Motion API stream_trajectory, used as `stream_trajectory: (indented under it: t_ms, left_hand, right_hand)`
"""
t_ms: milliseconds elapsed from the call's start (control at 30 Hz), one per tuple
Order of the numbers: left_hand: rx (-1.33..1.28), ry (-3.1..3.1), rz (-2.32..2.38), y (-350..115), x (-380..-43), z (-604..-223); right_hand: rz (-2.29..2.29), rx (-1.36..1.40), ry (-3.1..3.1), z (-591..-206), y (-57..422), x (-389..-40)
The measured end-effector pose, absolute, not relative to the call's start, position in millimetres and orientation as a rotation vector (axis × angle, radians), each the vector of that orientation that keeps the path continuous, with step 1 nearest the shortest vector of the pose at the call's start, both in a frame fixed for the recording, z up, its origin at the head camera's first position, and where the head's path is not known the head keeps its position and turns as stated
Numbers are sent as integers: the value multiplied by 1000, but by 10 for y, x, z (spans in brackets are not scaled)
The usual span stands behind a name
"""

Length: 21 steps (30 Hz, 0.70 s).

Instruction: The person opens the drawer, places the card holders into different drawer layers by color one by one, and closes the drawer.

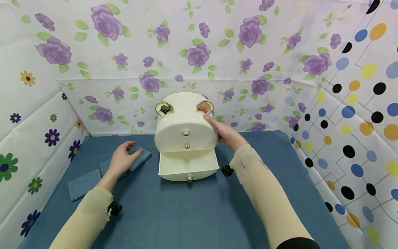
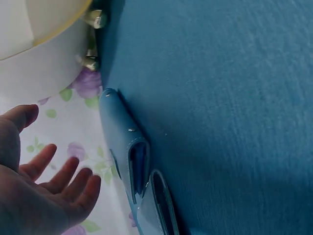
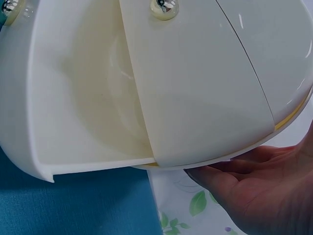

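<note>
A cream drawer box (image 1: 186,124) with a rounded top, gold knobs and two gold-rimmed ears stands at the back of the table. Its bottom drawer (image 1: 188,166) is pulled out, and the pale inside shows. My right hand (image 1: 228,133) rests against the box's right side, fingers extended along it, the thumb near the front edge in the right wrist view. My left hand (image 1: 121,160) hovers with spread, relaxed fingers and holds nothing. Beside it lies a blue folded wallet (image 2: 120,132) with small metal snaps. Another blue wallet (image 2: 155,210) lies next to that one, partly behind the hand in the head view.
A further flat blue wallet (image 1: 84,185) lies at the table's left. Blue cloth (image 1: 192,218) covers the table. A flowered sheet (image 1: 199,55) hangs right behind the box, and patterned sheets, one dotted (image 1: 357,138), close off both sides.
</note>
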<state>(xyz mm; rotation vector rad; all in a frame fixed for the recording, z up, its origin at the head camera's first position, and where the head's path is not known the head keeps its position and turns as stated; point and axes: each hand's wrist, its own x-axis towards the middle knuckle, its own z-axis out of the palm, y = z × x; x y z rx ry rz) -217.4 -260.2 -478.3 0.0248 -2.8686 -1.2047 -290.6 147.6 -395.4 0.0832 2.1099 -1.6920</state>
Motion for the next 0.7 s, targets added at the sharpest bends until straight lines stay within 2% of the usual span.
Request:
stream_trajectory:
  t_ms: [300,700]
  left_hand:
    - [16,-3011,-745,-2495,-2261,-4906]
    - [137,-3148,-616,-2502,-2333,-4992]
  right_hand:
    - [-1688,70,2108,-3965,1488,-2900]
    - [-1685,75,2108,-3961,1465,-2896]
